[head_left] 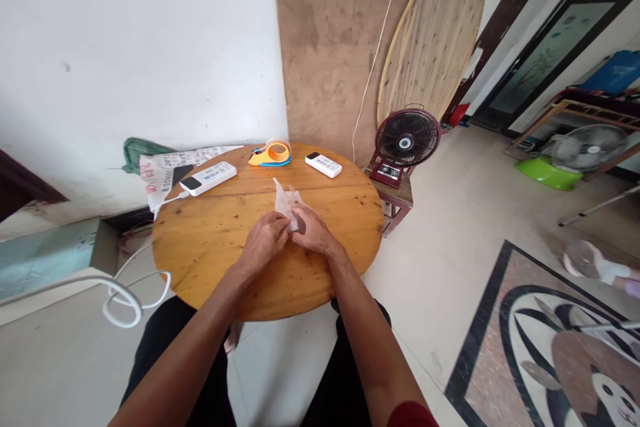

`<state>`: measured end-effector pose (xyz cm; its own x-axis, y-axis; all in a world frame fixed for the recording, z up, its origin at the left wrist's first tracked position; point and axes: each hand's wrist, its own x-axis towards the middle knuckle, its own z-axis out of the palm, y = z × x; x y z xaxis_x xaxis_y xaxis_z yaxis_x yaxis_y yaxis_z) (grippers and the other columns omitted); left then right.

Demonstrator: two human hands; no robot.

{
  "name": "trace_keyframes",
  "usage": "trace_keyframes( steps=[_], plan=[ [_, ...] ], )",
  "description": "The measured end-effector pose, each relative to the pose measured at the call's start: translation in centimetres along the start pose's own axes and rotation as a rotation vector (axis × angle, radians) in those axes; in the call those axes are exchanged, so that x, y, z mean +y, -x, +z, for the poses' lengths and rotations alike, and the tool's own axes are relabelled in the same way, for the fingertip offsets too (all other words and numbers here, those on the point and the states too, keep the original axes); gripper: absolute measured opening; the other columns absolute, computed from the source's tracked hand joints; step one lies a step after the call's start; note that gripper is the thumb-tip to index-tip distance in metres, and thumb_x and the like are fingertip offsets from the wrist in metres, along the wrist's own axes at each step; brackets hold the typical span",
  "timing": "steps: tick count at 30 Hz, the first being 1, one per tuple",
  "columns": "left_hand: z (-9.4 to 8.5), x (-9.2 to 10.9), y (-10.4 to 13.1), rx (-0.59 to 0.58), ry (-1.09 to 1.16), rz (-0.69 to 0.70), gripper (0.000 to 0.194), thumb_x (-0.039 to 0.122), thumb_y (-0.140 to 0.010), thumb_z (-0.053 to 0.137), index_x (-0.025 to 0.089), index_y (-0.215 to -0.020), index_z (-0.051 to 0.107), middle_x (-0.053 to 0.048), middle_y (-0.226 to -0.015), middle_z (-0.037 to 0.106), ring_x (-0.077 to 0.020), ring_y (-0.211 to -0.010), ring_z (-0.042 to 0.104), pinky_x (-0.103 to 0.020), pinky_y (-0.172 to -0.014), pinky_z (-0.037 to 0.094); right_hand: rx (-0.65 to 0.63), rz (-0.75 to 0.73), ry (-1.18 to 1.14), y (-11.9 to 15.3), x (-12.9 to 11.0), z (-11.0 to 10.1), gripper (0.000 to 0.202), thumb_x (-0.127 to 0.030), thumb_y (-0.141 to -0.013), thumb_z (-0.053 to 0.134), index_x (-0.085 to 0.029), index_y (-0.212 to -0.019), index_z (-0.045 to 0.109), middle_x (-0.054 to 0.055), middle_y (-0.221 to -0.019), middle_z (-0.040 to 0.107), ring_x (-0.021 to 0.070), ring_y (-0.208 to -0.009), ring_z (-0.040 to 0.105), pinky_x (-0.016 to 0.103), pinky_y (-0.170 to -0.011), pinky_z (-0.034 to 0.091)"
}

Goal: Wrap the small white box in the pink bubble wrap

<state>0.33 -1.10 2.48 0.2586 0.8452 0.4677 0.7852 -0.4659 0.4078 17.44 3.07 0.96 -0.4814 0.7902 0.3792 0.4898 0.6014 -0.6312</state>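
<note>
Over the middle of the round wooden table (210, 233), a thin, whitish, see-through sheet (283, 201) stands crumpled between my hands. It may be tissue or plastic film; I cannot tell which. My left hand (266, 238) is closed on its near left edge, fingers curled together. From the right, my right hand (316, 232) grips the same sheet with thumb and fingers bent around it. Whether anything lies inside the sheet is hidden by my fingers.
An orange tape dispenser (273, 154) lies at the table's far edge. White handheld devices rest left (209, 178) and right (324, 164) of it; a white cable (131, 307) loops off the left side. A dark red fan (406, 141) stands on a stool (400, 195) at right.
</note>
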Motion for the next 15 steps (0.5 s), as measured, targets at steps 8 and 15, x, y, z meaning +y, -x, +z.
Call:
trace_keyframes(
  steps=[8, 15],
  plan=[
    [0.9, -0.7, 0.3, 0.117, -0.073, 0.233, 0.024, 0.014, -0.087, 0.049, 0.016, -0.098, 0.07, -0.01, -0.106, 0.068, -0.0226, -0.1, 0.059, -0.036, -0.09, 0.052, 0.144, 0.054, -0.197, 0.2, -0.2, -1.6, 0.041, -0.018, -0.076, 0.054, -0.018, -0.116, 0.061, 0.007, -0.127, 0.061, 0.0211, -0.12, 0.055, 0.034, -0.105, 0.041],
    [1.5, -0.9, 0.3, 0.113, -0.024, 0.237, 0.023, 0.008, -0.081, 0.049, 0.015, -0.093, 0.067, -0.012, -0.11, 0.068, -0.024, -0.11, 0.058, -0.04, -0.096, 0.051, 0.405, 0.404, 0.094, 0.0, 0.5, -1.4, 0.045, -0.029, -0.074, 0.064, -0.018, -0.117, 0.06, 0.01, -0.118, 0.062, 0.025, -0.11, 0.058, 0.038, -0.098, 0.044]
  ],
)
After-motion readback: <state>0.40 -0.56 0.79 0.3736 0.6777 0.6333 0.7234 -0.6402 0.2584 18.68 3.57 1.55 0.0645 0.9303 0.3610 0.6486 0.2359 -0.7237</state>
